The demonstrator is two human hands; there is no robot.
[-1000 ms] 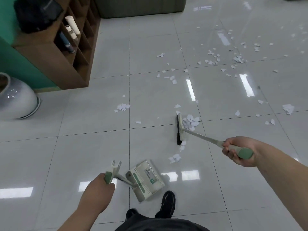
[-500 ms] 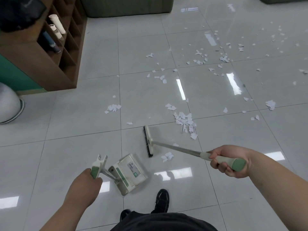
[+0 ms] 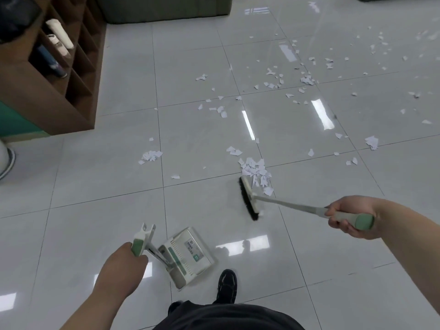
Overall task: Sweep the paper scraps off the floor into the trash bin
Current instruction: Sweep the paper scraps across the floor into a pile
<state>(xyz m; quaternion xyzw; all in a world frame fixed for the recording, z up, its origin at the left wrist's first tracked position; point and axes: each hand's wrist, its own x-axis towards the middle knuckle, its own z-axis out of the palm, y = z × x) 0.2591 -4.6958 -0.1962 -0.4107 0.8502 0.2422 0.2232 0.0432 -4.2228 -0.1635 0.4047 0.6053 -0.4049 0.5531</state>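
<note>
White paper scraps lie scattered over the grey tiled floor, with a gathered pile (image 3: 256, 172) in the middle and more scraps (image 3: 307, 79) farther off. My right hand (image 3: 348, 216) grips the green-ended handle of a broom; its black-bristled head (image 3: 248, 198) rests on the floor just in front of the pile. My left hand (image 3: 123, 263) holds the green handle of a white dustpan (image 3: 188, 256), which sits on the floor by my black shoe (image 3: 227, 285). No trash bin is clearly in view.
A brown wooden shelf unit (image 3: 57, 75) with bottles stands at the left against a teal wall. A round white object (image 3: 6, 160) peeks in at the left edge. A dark green sofa base (image 3: 166, 8) runs along the top.
The broom head has swung back to the right, from near the dustpan to the near side of the scrap pile. A small scrap cluster near the dustpan is no longer visible. The dustpan stays put.
</note>
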